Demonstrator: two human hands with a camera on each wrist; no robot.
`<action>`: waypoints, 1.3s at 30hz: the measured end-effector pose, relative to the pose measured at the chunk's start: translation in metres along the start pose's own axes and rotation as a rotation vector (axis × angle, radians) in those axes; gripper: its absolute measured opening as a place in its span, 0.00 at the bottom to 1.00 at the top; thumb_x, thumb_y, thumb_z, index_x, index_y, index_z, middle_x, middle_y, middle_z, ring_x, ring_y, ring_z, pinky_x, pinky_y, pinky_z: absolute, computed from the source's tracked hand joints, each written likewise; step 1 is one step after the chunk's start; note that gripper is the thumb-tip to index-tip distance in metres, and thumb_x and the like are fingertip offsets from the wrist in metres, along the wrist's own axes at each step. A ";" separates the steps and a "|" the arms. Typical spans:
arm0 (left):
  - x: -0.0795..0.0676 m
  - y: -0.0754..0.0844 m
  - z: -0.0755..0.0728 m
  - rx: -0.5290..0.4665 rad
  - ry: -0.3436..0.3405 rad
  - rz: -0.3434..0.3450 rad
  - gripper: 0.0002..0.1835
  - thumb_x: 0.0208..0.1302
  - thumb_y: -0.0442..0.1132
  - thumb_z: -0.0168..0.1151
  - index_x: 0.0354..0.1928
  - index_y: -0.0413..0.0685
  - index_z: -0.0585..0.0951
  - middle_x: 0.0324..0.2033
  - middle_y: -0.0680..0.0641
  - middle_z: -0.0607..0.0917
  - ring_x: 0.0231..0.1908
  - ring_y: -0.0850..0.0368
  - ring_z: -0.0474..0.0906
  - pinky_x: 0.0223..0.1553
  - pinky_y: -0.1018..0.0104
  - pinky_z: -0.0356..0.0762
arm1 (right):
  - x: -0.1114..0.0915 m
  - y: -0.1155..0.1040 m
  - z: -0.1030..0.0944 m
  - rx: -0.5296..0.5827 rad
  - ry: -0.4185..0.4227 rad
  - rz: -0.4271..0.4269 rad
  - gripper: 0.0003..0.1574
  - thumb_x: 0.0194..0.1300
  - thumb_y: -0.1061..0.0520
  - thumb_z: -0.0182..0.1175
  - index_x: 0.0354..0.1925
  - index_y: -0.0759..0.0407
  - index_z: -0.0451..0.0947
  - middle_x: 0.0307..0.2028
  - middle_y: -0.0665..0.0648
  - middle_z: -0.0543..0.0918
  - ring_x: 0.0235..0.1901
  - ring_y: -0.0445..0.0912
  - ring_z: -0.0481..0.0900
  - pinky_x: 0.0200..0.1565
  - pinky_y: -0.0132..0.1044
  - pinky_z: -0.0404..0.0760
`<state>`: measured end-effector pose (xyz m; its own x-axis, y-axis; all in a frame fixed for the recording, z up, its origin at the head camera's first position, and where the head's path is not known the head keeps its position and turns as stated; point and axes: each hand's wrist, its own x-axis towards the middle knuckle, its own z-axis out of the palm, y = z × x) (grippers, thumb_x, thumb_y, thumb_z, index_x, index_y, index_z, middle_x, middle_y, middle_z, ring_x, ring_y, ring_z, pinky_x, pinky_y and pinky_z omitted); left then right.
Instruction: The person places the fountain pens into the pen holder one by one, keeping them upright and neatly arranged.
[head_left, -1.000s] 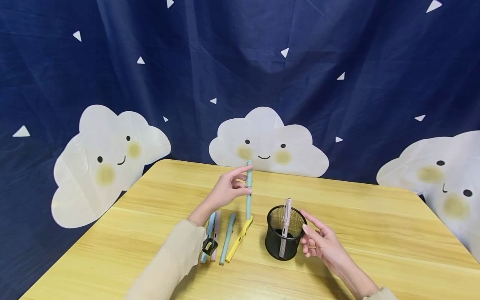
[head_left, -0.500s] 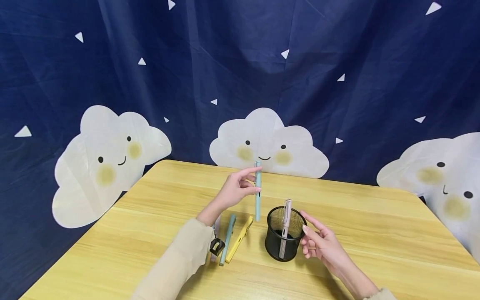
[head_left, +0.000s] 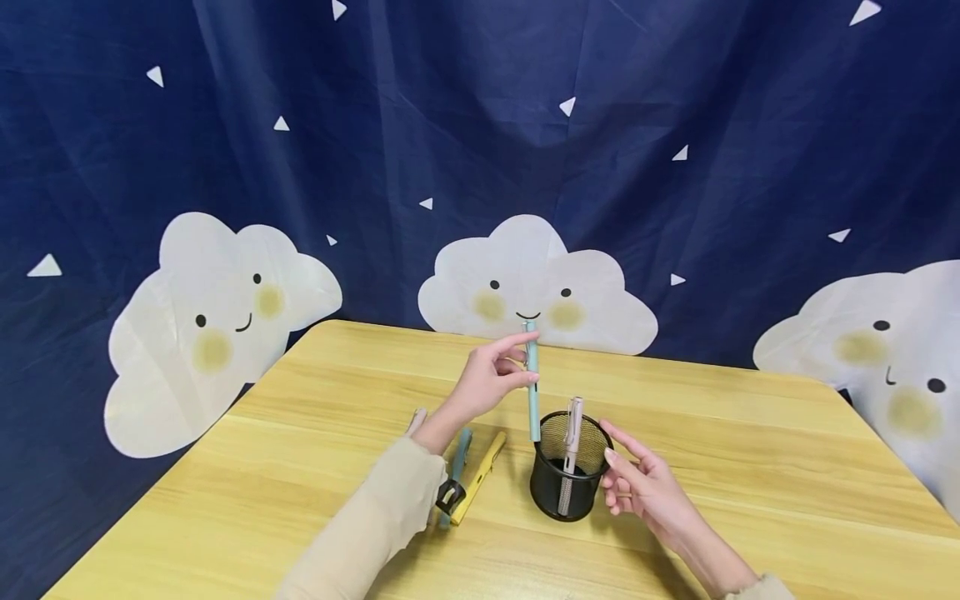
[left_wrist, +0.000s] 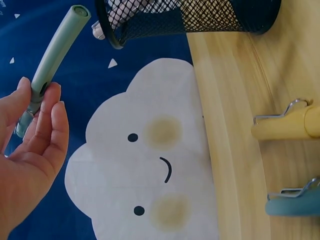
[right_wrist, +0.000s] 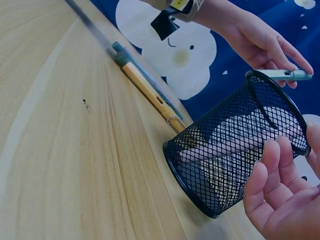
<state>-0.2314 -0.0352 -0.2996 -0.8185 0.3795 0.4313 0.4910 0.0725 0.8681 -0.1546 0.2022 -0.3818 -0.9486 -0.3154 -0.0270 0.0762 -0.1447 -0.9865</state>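
My left hand (head_left: 491,379) pinches a mint-green pen (head_left: 533,408) between thumb and fingers and holds it upright. The pen's lower end is right at the left rim of a black mesh pen holder (head_left: 547,496). A pale pink pen (head_left: 574,425) leans inside the holder, its clip end above the rim. My right hand (head_left: 648,487) grips the holder's right side, thumb and forefinger at the rim. In the right wrist view its curled fingers (right_wrist: 272,155) lie against the mesh.
Left of the holder, a yellow pen (head_left: 483,475) and a teal pen (head_left: 462,450) lie on the wooden table (head_left: 712,425). A pale pen's end (head_left: 417,419) shows behind my left wrist; the forearm hides the rest. A dark blue cloud-print curtain (head_left: 480,125) hangs behind.
My left hand has carried the mint-green pen to the right, from above the yellow pen to the holder's left rim. The right hand and the holder have stayed in place.
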 end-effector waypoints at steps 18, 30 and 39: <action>-0.006 0.014 0.020 0.128 -0.004 0.013 0.26 0.51 0.23 0.61 0.55 0.35 0.72 0.32 0.35 0.78 0.29 0.44 0.78 0.26 0.75 0.73 | 0.000 0.000 0.000 0.012 -0.008 -0.001 0.26 0.68 0.53 0.48 0.61 0.35 0.61 0.21 0.52 0.75 0.19 0.41 0.74 0.24 0.30 0.75; 0.002 -0.027 0.028 0.174 -0.032 0.036 0.36 0.47 0.27 0.66 0.61 0.49 0.68 0.31 0.43 0.78 0.26 0.58 0.77 0.30 0.73 0.76 | 0.000 0.000 0.000 0.011 -0.004 -0.004 0.27 0.68 0.53 0.48 0.63 0.37 0.60 0.22 0.52 0.75 0.19 0.41 0.74 0.24 0.30 0.75; 0.000 -0.035 0.031 0.196 -0.061 0.061 0.41 0.46 0.27 0.66 0.65 0.52 0.63 0.28 0.46 0.77 0.24 0.64 0.76 0.30 0.73 0.77 | -0.001 0.000 0.000 0.017 -0.006 -0.001 0.23 0.68 0.53 0.48 0.58 0.33 0.63 0.22 0.52 0.75 0.19 0.41 0.74 0.24 0.30 0.75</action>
<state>-0.2388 -0.0090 -0.3376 -0.7687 0.4436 0.4608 0.5929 0.2237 0.7736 -0.1539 0.2021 -0.3822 -0.9467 -0.3210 -0.0246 0.0801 -0.1608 -0.9837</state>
